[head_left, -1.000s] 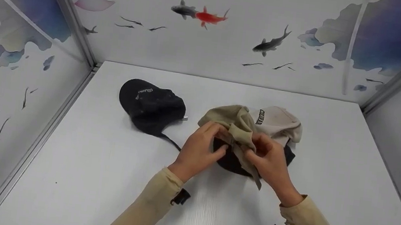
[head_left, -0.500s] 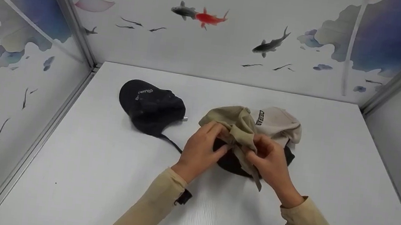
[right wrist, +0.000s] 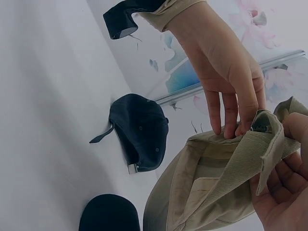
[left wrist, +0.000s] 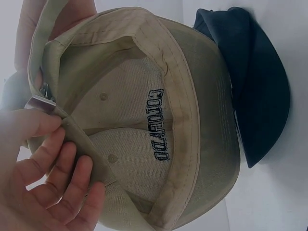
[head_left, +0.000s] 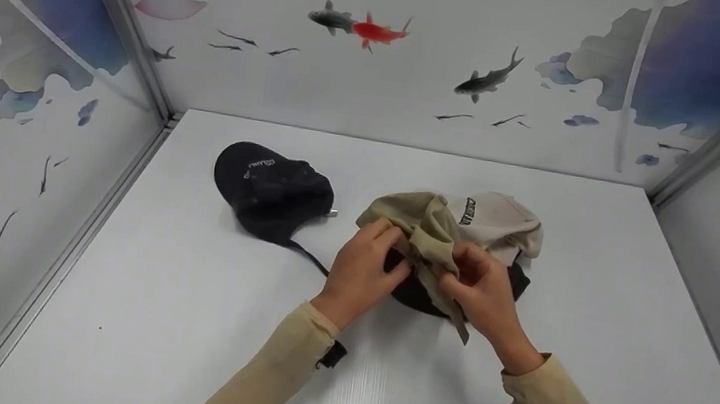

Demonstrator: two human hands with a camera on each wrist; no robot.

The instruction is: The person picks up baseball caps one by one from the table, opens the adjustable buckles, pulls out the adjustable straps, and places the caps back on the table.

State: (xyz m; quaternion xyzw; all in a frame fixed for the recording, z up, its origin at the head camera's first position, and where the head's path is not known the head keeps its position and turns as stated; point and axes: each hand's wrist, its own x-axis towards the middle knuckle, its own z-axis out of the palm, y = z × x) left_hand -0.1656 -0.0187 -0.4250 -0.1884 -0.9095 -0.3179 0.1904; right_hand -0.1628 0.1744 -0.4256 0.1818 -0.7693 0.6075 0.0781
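Observation:
A khaki cap (head_left: 400, 208) is between both hands, its back strap gathered toward me. My left hand (head_left: 360, 256) pinches the strap (left wrist: 86, 144) beside a metal buckle (left wrist: 41, 104), as the left wrist view shows. There the cap's hollow inside faces the camera, with dark lettering (left wrist: 160, 125) on the crown. My right hand (head_left: 488, 298) holds the strap's other part, and a loose strap end hangs below it. Cream fabric (head_left: 504, 218) with dark letters adjoins at the right; whether it is the same cap I cannot tell. Fingers partly hide the buckle in the right wrist view.
A black cap (head_left: 420, 297) lies under the hands, mostly covered. Farther left on the white table (head_left: 184, 317), another dark cap (head_left: 266, 188) lies with its strap trailing toward my left hand. Patterned panels (head_left: 412, 99) stand at the back and sides.
My left hand and forearm have shifted slightly to the right, and the strap's folds have moved a little between my fingers. The other dark cap has stayed put.

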